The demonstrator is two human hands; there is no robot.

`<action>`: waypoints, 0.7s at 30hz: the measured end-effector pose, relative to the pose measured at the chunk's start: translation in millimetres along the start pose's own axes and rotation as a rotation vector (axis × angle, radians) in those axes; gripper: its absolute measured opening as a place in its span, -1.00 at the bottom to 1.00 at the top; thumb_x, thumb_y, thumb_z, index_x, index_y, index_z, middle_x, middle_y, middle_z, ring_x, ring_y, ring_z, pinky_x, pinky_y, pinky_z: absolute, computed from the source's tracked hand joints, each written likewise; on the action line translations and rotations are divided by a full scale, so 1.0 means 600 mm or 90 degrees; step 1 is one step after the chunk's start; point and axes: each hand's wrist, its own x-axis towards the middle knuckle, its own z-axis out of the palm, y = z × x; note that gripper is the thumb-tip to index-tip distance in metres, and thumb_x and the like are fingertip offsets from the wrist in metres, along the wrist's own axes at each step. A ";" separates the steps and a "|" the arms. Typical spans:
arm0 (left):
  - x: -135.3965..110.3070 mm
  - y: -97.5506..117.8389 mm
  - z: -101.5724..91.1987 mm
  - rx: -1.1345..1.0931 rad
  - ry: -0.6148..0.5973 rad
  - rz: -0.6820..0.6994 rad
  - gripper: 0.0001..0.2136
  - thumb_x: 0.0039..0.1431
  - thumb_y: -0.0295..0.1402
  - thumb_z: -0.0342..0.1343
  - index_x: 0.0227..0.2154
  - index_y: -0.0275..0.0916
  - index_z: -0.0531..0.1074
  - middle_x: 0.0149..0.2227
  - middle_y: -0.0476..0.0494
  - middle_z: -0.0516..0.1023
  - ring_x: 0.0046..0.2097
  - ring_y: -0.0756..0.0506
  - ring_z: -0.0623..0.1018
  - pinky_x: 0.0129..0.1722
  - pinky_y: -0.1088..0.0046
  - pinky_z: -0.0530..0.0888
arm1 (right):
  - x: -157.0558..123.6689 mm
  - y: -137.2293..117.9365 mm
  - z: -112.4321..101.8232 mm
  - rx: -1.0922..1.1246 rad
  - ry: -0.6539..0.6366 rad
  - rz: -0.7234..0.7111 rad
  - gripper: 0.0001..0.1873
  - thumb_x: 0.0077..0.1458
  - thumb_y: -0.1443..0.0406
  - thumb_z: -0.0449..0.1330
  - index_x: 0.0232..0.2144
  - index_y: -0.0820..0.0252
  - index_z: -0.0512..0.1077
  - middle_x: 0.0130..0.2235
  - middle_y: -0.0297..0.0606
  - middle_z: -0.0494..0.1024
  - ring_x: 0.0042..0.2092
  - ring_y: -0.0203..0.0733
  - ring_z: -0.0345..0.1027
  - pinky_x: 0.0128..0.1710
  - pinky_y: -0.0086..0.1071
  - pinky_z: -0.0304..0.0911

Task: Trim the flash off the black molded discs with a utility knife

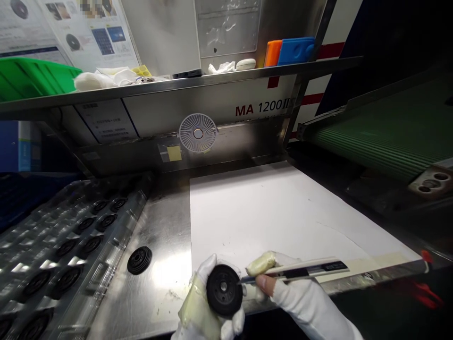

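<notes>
The gloved left hand [196, 311] gripped a black molded disc [224, 290] above the steel counter [163, 236], while the closed right hand [300, 295] held a slim utility knife [297, 270] at its rim, so a blade slip risked cutting the glove.

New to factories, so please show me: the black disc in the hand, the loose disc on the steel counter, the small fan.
Held black disc [232, 296]: head view, its face.
Loose black disc [139, 260]: head view, its centre.
Small white fan [198, 133]: head view, its grille.
</notes>
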 end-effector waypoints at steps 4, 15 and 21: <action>0.007 0.001 -0.009 -0.017 -0.007 -0.010 -0.39 0.05 0.11 -0.26 -0.60 -0.38 0.40 -0.82 -0.19 0.32 -0.83 0.04 0.20 -0.83 0.59 -0.08 | -0.005 0.006 -0.018 -0.040 -0.075 -0.006 -0.73 0.01 0.14 0.18 -0.52 0.25 0.43 -0.57 -0.27 0.43 -0.46 -0.19 0.30 -0.40 -0.33 0.19; -0.007 0.010 -0.014 -0.159 -0.162 0.092 -0.64 0.16 -0.30 -0.17 -0.02 -0.25 0.30 -0.06 -0.26 0.44 -0.21 -0.28 0.52 -0.43 0.24 0.48 | 0.006 -0.003 -0.008 0.137 0.067 -0.032 -0.78 -0.14 0.22 0.32 -0.43 0.17 0.40 -0.39 -0.28 0.44 -0.34 -0.17 0.31 -0.29 -0.28 0.26; 0.019 0.003 -0.030 -0.139 -0.014 0.052 -0.53 0.06 -0.04 -0.05 -0.18 -0.38 0.37 -0.43 -0.28 0.52 -0.43 -0.22 0.53 -0.56 0.38 0.43 | 0.001 0.001 0.000 0.135 0.027 0.046 -0.79 -0.04 0.19 0.27 -0.48 0.26 0.42 -0.51 -0.27 0.44 -0.45 -0.21 0.32 -0.38 -0.33 0.28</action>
